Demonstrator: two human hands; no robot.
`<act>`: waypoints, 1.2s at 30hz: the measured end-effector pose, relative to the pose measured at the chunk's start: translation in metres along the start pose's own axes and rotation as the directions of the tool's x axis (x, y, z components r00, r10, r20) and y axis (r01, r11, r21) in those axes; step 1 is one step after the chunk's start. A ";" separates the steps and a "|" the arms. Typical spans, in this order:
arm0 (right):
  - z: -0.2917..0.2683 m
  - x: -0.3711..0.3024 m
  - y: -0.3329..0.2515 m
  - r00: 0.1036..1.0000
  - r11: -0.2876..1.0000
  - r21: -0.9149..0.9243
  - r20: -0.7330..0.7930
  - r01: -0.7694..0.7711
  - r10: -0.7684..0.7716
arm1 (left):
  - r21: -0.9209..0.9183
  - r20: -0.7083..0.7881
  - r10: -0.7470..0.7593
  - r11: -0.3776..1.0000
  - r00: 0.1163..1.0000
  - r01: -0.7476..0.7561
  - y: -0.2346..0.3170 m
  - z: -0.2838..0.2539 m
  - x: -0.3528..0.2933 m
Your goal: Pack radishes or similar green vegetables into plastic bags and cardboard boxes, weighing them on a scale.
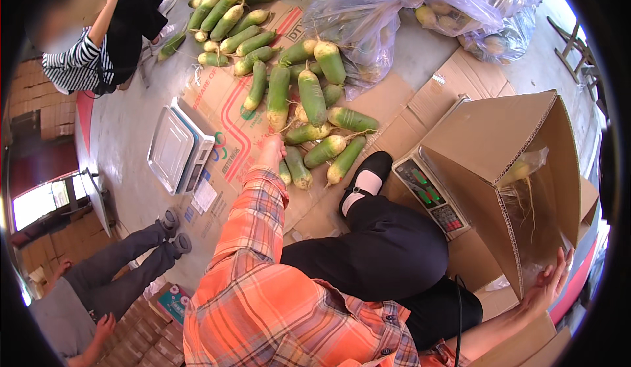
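Note:
Several green radishes with pale root ends lie piled on flattened cardboard [233, 114]. My left hand [271, 148] is stretched to the near edge of this pile. Its fingers are curled closed at the root tip of one long green radish [278, 97]. At the right, an open carton [490, 133] lies with its mouth toward the right. Inside it are a clear plastic bag and a radish [516, 171] with long thin roots. My right hand [551, 281] rests at the carton's lower opening edge, fingers stretched out and holding nothing.
A lit digital scale [430, 193] is beside the carton. Another scale with a metal tray [174, 146] stands left. Purple plastic bags [368, 22] of radishes lie at the back. One person [98, 51] crouches at far left; another [72, 301] is at lower left. My shoe [369, 177] borders the pile.

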State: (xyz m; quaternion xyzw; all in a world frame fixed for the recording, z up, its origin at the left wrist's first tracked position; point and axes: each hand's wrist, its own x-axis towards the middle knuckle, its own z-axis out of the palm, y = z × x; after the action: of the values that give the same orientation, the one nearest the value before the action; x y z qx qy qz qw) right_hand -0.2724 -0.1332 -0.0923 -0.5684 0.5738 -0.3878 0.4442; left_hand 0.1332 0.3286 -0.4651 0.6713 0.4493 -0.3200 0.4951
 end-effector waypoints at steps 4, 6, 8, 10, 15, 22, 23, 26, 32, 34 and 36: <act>0.000 -0.002 0.002 1.000 1.000 -0.027 -0.005 0.009 -0.009 | -0.051 0.034 -0.094 0.994 0.995 0.096 -0.004 0.004 0.015; 0.001 -0.002 0.002 1.000 1.000 -0.025 -0.025 0.005 -0.005 | -0.037 0.076 -0.111 0.993 0.991 0.114 -0.001 -0.002 0.017; -0.001 -0.001 0.002 1.000 0.999 -0.040 -0.011 -0.011 0.010 | -0.027 0.111 -0.123 0.992 0.986 0.127 -0.003 -0.007 0.017; -0.003 0.002 0.003 1.000 1.000 -0.027 -0.005 -0.012 0.012 | -0.191 0.102 -0.003 0.981 0.995 0.023 -0.008 -0.013 0.010; -0.011 0.005 0.008 1.000 1.000 0.014 0.013 0.001 -0.001 | -0.106 0.165 0.106 0.990 0.981 -0.089 -0.002 -0.022 -0.032; -0.020 0.004 0.002 0.975 0.978 -0.198 -0.195 0.065 -0.105 | -0.055 0.261 0.584 0.804 0.768 -0.592 0.081 -0.039 -0.126; -0.015 -0.002 -0.003 0.949 0.944 -0.292 -0.225 0.151 -0.222 | -0.026 0.253 0.606 0.783 0.754 -0.621 0.095 -0.047 -0.143; -0.001 -0.022 -0.027 0.859 0.878 -0.312 -0.252 0.363 -0.445 | -0.010 0.334 0.626 0.750 0.705 -0.662 0.121 -0.068 -0.179; -0.006 -0.056 -0.050 0.888 0.883 0.285 0.167 0.372 -0.429 | 0.028 0.441 0.678 0.645 0.588 -0.764 0.116 -0.076 -0.322; 0.011 -0.078 -0.071 0.772 0.870 0.304 0.407 0.389 -0.488 | 0.006 0.474 0.710 0.589 0.521 -0.808 0.119 -0.085 -0.357; 0.044 -0.101 -0.097 0.659 0.893 0.307 0.603 0.328 -0.449 | -0.167 0.566 0.772 0.452 0.291 -0.876 0.121 -0.103 -0.392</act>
State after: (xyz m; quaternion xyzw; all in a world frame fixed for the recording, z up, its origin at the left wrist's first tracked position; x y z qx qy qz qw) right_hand -0.2051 -0.0352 -0.0062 -0.7370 0.2083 -0.2955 0.5710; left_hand 0.0900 0.3020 -0.0452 0.7161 -0.1628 -0.2392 0.6352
